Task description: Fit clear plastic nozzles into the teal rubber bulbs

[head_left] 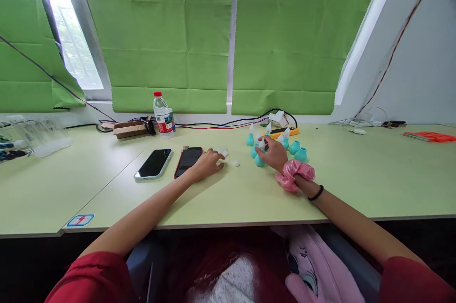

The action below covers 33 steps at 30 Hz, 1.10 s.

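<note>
My right hand [275,153] is closed in a pinch around a small white pointed cap [262,144], at the top of one of the small teal bottles. Several round teal bottles [301,154] stand grouped about that hand, some topped with white pointed tips and some with bare necks. My left hand [208,165] rests low over the table, its fingers apart, beside small white pieces [223,152]. One more white piece [235,163] lies just right of its fingertips. The left wrist is next to a red-edged phone [188,160].
A second phone [154,164] lies further left. Behind stand a red-capped water bottle [163,115] and a brown cardboard box [131,129]. A yellow-orange tool [281,133] lies behind the teal bottles. Cables [221,124] run along the wall. Clear plastic items [42,137] sit far left, an orange object [432,137] far right.
</note>
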### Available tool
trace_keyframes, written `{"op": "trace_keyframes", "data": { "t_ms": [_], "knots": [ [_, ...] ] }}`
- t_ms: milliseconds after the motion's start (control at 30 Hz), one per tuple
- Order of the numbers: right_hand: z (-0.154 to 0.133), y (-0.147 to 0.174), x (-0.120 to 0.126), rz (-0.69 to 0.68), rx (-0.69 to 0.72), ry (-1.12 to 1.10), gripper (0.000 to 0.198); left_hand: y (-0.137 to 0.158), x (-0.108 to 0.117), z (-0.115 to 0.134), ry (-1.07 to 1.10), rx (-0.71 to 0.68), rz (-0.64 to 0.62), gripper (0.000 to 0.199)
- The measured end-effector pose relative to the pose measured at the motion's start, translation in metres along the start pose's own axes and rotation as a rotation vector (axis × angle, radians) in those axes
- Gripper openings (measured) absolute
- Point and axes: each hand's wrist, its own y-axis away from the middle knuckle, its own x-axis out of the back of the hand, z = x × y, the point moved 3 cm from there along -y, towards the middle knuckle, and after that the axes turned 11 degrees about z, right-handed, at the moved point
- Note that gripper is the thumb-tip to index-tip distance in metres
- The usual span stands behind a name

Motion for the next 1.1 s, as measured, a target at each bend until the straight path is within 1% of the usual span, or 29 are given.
{"op": "trace_keyframes", "data": {
  "t_ms": [100, 200, 300, 400, 467, 500, 567, 667, 767, 833, 900, 1000, 1067, 1100],
  "knots": [
    [-0.001, 0.000, 0.000, 0.081, 0.038, -0.048, 0.033, 0.000, -0.002, 0.000, -0.001, -0.002, -0.038, 0.027],
    [-0.005, 0.000, 0.003, 0.213, 0.141, -0.077, 0.042, 0.001, -0.004, -0.002, 0.015, -0.001, -0.064, 0.026],
    [-0.013, 0.001, 0.010, 0.320, 0.245, -0.063, 0.041, 0.000, -0.006, -0.003, 0.048, 0.001, -0.066, 0.027],
    [-0.025, 0.005, 0.019, 0.332, 0.326, -0.106, 0.037, 0.000, -0.005, -0.001, 0.116, 0.022, -0.026, 0.026],
    [-0.034, 0.011, 0.022, 0.283, 0.386, -0.171, 0.033, 0.000, -0.003, 0.003, 0.203, 0.041, 0.015, 0.026],
    [-0.038, 0.015, 0.021, 0.232, 0.424, -0.206, 0.030, 0.000, -0.002, 0.005, 0.256, 0.049, 0.032, 0.026],
    [-0.047, 0.024, 0.017, 0.080, 0.507, -0.269, 0.024, 0.001, -0.002, 0.011, 0.363, 0.063, 0.050, 0.026],
    [-0.058, 0.039, 0.003, -0.197, 0.603, -0.312, 0.019, 0.002, -0.004, 0.021, 0.478, 0.051, 0.043, 0.023],
    [-0.060, 0.048, -0.011, -0.385, 0.618, -0.275, 0.022, 0.003, -0.002, 0.027, 0.537, 0.018, 0.043, 0.020],
    [-0.059, 0.049, -0.016, -0.448, 0.584, -0.229, 0.026, 0.000, 0.004, 0.025, 0.544, 0.032, 0.078, 0.020],
    [-0.056, 0.048, -0.018, -0.477, 0.546, -0.190, 0.028, -0.003, 0.013, 0.017, 0.505, 0.094, 0.151, 0.022],
    [-0.054, 0.047, -0.019, -0.501, 0.533, -0.177, 0.028, -0.008, 0.026, 0.001, 0.336, 0.204, 0.269, 0.026],
    [-0.053, 0.047, -0.019, -0.509, 0.531, -0.187, 0.025, -0.009, 0.031, -0.007, 0.196, 0.204, 0.284, 0.030],
    [-0.053, 0.047, -0.020, -0.511, 0.528, -0.191, 0.025, -0.009, 0.032, -0.010, 0.137, 0.188, 0.257, 0.031]
  ]
}}
